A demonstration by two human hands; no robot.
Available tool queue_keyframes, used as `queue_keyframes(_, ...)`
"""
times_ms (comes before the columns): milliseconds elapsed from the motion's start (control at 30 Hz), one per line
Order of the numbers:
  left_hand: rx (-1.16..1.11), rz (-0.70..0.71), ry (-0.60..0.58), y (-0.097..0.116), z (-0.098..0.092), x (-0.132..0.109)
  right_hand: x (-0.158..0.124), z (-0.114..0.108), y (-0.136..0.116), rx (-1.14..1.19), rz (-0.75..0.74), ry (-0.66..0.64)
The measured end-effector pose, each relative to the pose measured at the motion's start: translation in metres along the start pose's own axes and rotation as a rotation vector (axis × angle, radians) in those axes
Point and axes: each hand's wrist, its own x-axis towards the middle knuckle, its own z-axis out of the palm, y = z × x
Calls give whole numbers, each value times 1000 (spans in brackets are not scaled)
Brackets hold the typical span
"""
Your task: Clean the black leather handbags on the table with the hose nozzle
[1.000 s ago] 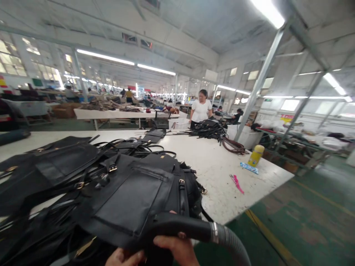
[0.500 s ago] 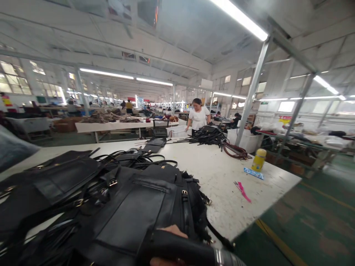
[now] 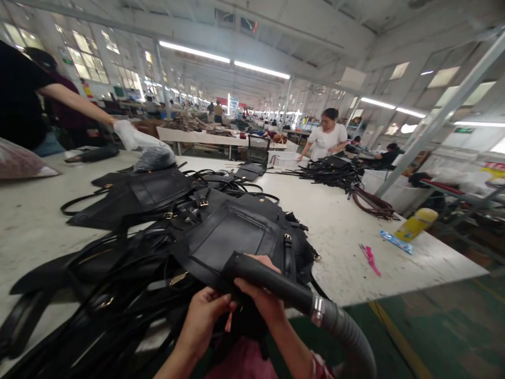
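the black nozzle (image 3: 272, 276) is positioned above the near right part of the black bag (image 3: 231, 237), at the near side of the table (image 3: 339, 279). its long axis runs diagonally, from the open end at upper left to the hose (image 3: 355, 337) at lower right. the open end points left and away from the person, across the bag. the nozzle body is a smooth, dull tube; a bright metal clamp (image 3: 317, 309) joins it to the ribbed, dark grey hose, which curves downward. the right hand (image 3: 262, 295) is wrapped around the nozzle, thumb on the near side, fingers over the far side. the left hand (image 3: 203, 316) is narrow, pinching the near edge of the bag. the bag lies flat-panelled and smooth, with a gold buckle (image 3: 288, 238) on its right side strap.
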Motion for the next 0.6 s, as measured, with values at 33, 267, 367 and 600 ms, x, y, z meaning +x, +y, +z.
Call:
queue_keyframes(33, -23, -4, 2, 1, 0, -1, 3, -3, 1, -5, 7, 55)
queue_keyframes(267, -66, -31, -39, 1, -1, 0, -12, -38, 5, 6, 69, 45)
queue_keyframes(367, -28, -34, -61, 1, 2, -1, -25, -33, 7, -49, 46, -54)
queue_keyframes(600, 161, -55, -125, -11, -1, 6, -16, -11, 5, -52, 68, -94)
